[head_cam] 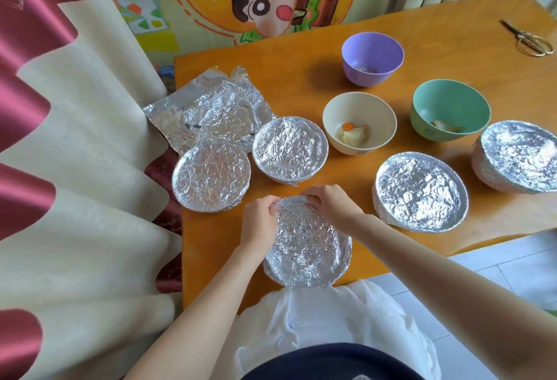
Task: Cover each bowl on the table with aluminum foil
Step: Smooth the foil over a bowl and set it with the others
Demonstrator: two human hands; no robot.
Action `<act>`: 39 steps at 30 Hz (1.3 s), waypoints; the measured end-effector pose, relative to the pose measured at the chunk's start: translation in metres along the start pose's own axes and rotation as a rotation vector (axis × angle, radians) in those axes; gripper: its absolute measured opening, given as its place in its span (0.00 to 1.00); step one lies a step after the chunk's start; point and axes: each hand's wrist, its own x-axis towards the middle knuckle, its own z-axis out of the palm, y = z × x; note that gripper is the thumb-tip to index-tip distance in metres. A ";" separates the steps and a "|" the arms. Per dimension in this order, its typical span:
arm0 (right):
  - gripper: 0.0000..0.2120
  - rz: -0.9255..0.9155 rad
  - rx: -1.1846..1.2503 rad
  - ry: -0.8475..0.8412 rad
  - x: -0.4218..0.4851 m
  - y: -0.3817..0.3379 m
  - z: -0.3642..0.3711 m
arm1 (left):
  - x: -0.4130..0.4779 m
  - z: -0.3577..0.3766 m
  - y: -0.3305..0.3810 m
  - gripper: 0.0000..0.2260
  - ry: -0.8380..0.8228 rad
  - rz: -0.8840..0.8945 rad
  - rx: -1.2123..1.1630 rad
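The main risk, as I judged it, lay in the thin foil. Both hands were crimping the same short stretch of rim, and a hard tug there could have torn the sheet or pulled it loose on the side nearest the person. The foil-wrapped bowl (307,247) also sat close to the near edge of the wooden table (301,87), so a pull toward the body could have slid or tipped it off onto the lap.

The left hand (259,220) and right hand (330,203) met at the bowl's far rim. The left fingers (272,203) were curled and pinched the crinkled foil edge. The right fingers (310,196), just beside them, were bent down over the same rim and pressed the foil against it. Neither hand was spread; the fingertips stayed close together on the foil.

Beyond the fingers stood a cream bowl (358,114), a purple bowl (372,54) and a green bowl (450,102), all three uncovered. Spare foil sheets (217,111) lay beyond and to the left of them.
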 end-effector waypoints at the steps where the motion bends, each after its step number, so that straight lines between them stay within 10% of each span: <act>1: 0.11 -0.005 -0.011 0.012 0.000 0.001 0.003 | 0.000 0.000 0.000 0.12 0.004 0.002 0.001; 39: 0.16 -0.037 0.070 -0.238 0.012 -0.014 -0.020 | -0.003 0.005 0.022 0.12 -0.070 0.092 0.106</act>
